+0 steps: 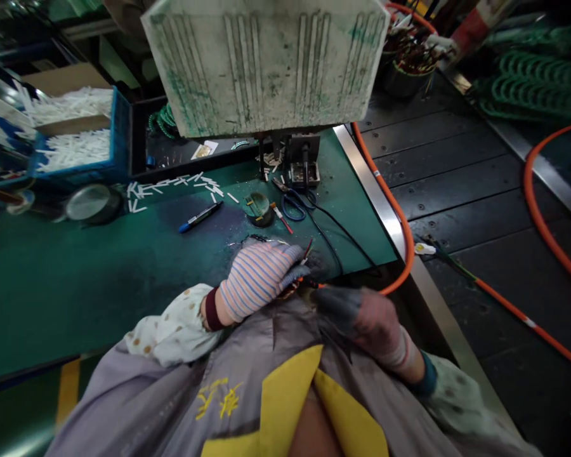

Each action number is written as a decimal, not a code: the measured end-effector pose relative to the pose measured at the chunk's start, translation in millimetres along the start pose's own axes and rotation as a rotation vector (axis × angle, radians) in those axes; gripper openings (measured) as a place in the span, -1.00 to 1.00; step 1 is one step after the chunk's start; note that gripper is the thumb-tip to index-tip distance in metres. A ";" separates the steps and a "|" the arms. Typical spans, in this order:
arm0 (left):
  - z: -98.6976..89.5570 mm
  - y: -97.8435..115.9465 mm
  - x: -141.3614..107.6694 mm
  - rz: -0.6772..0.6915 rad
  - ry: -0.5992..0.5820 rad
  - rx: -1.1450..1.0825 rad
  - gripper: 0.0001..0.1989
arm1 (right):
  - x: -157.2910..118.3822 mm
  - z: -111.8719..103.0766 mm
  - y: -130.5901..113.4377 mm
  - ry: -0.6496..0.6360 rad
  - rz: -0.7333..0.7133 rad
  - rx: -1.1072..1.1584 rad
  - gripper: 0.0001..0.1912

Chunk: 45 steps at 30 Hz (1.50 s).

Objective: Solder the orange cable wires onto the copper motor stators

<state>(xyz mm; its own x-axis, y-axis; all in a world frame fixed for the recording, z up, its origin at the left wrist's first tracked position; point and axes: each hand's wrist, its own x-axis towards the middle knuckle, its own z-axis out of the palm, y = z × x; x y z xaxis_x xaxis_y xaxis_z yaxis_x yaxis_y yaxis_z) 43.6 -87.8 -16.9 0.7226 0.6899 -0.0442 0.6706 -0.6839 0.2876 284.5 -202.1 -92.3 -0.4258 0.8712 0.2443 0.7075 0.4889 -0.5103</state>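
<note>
Head view: the left hand (pixel 261 274) has its fingers bent together, clamped on thin wires (pixel 308 249) at the near edge of the bench (pixel 99 266). Just beside it, the right hand (pixel 374 322) is blurred; whether its fingers are closed I cannot tell. An orange cable (pixel 401 217) curves down near it. Scissors (pixel 288 192), a brush (pixel 284 220) and a marker (pixel 200 217) lie beyond.

Yellow characters (pixel 229 402) mark the grey jacket (pixel 247 358), too unclear to read.
</note>
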 end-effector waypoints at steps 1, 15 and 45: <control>1.4 1.2 -0.3 0.013 -0.020 0.027 -0.68 | 0.8 3.3 -3.6 -0.139 -0.069 -0.012 -0.66; -0.3 -46.8 -14.2 -0.371 0.319 0.011 -0.66 | 146.5 3.2 26.5 -0.106 0.080 0.207 -0.64; 3.9 -65.0 -8.8 -0.350 0.321 -0.034 -0.63 | 135.5 24.0 42.7 0.130 0.144 0.332 -0.71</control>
<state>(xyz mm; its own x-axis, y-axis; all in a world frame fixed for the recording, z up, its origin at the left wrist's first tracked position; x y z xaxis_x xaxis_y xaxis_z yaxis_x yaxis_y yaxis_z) -5.7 -50.4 -39.0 0.3621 0.9197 0.1519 0.8550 -0.3926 0.3390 243.5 -64.1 -100.8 -0.2454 0.9388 0.2418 0.5247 0.3383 -0.7812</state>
